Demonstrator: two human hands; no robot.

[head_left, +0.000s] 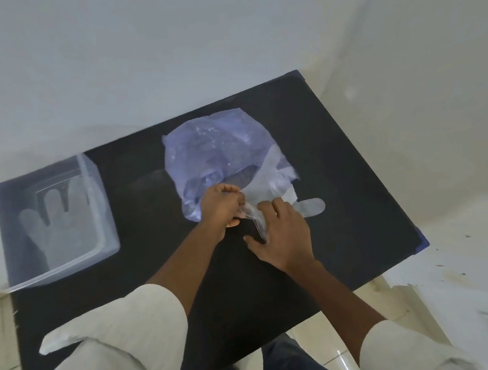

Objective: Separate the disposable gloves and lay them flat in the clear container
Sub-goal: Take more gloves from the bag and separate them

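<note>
My sleeves [103, 353] fill lower frame. At centre my left hand [221, 207] pinches glove [309, 207]; my right hand [282, 235] on it, grip unclear. Separating step. Next: lift free, lay flat in clear container [98, 201], left.

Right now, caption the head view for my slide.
Left hand and right hand grip a glove by the blue bag; second glove lies flat in the container.

No words, numbers or signs can be read here; the clear container [100, 201], the blue bag [211, 146], the gloves [310, 207] and the table [343, 188] show no print; the picture is blurry.
</note>
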